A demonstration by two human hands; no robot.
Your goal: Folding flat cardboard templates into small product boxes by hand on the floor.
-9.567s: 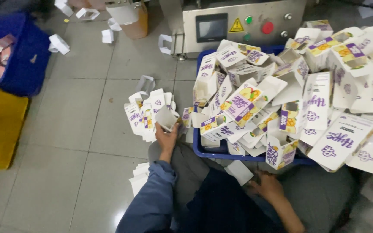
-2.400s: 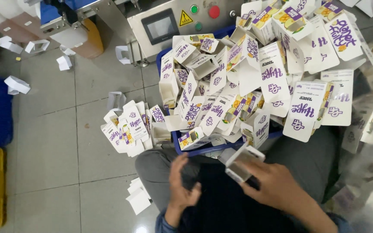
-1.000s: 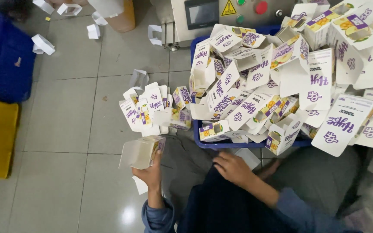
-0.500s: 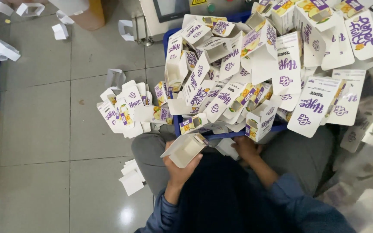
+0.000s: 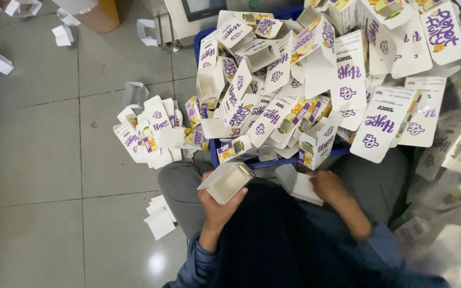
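Lighting: even, overhead, moderately bright.
Glare spot on floor tiles; lower right corner smeared and blurred; shadows soft.

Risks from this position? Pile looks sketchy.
1. The carton heap overflows the blue crate; cartons at the near edge overhang the lap and may slide off.
2. The left hand grips the open carton from below only; it might slip or crush.
3. The right hand rests on a flat carton under that overhang; pulling it could dislodge others.
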